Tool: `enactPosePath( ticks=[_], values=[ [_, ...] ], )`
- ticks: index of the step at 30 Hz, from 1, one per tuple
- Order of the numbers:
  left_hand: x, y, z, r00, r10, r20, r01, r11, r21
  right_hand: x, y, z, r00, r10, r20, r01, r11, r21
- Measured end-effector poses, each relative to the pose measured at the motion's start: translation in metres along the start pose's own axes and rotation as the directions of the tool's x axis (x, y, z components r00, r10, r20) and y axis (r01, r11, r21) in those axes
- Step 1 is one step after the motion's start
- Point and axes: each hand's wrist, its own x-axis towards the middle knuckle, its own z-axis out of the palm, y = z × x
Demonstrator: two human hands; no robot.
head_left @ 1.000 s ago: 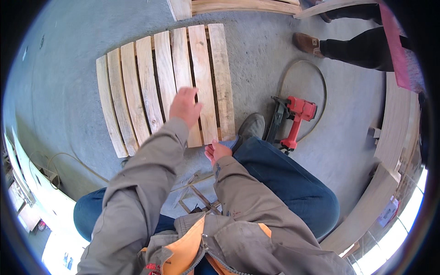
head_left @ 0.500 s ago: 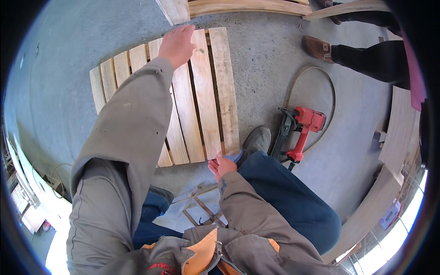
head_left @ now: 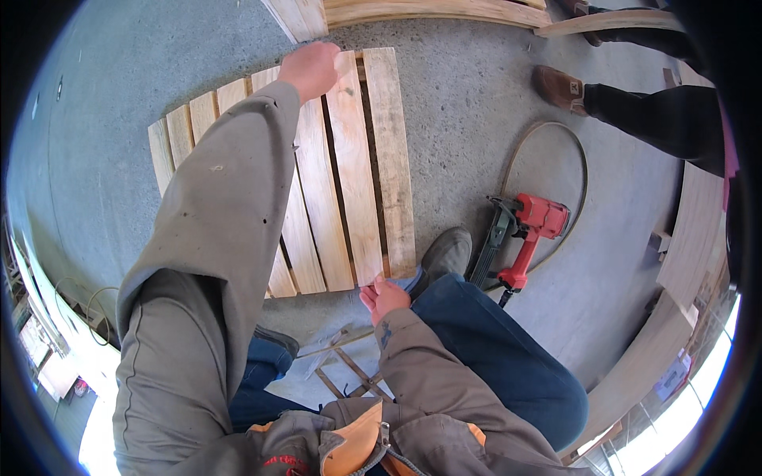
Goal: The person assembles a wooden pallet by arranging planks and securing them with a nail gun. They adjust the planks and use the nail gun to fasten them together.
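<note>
A panel of pale wooden slats, set side by side with narrow dark gaps, lies on the floor before me. At its far edge, my left hand is closed over the end of a wooden slat, its fingertips partly hidden. My right hand pinches near the same slat's near end, thumb on top and fingers curled below the edge. My left sleeve covers part of the panel's left side. A red and black nail gun rests on the floor to the right, beside my shoe.
An air hose loops behind the nail gun. Another wooden slatted piece lies at the far edge. A person's brown shoe and dark trouser leg show at the far right. Curved wooden boards line the right side.
My left hand's fingers have curled more tightly over the slat's far end. My right hand stays at the near end. The view has shifted slightly; the nail gun still lies on the floor.
</note>
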Motion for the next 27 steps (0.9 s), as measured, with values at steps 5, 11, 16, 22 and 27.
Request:
enactPosePath(
  ticks=[5,11,16,22,27],
  values=[
    [0.0,-0.003,0.001,1.0,-0.008,-0.005,0.008,0.999,-0.033,-0.002,-0.001,0.001,1.0,-0.002,-0.013,0.002,1.0,-0.009],
    [0.0,-0.004,0.004,1.0,-0.027,0.007,0.028,0.998,-0.059,-0.007,-0.004,0.004,1.0,-0.011,-0.02,0.011,0.999,-0.032],
    [0.001,-0.004,0.001,1.0,-0.025,0.005,0.025,1.0,-0.012,-0.003,-0.001,0.001,0.999,-0.008,0.033,0.009,0.999,-0.039],
    [0.004,0.003,0.008,0.997,0.001,0.083,-0.005,0.999,0.046,-0.001,0.004,-0.006,0.999,-0.026,0.028,0.027,0.998,-0.051],
    [0.009,-0.028,0.027,0.982,0.19,-0.014,-0.189,0.98,0.058,-0.001,-0.002,0.001,0.999,-0.016,0.048,0.019,0.998,-0.066]
  ],
)
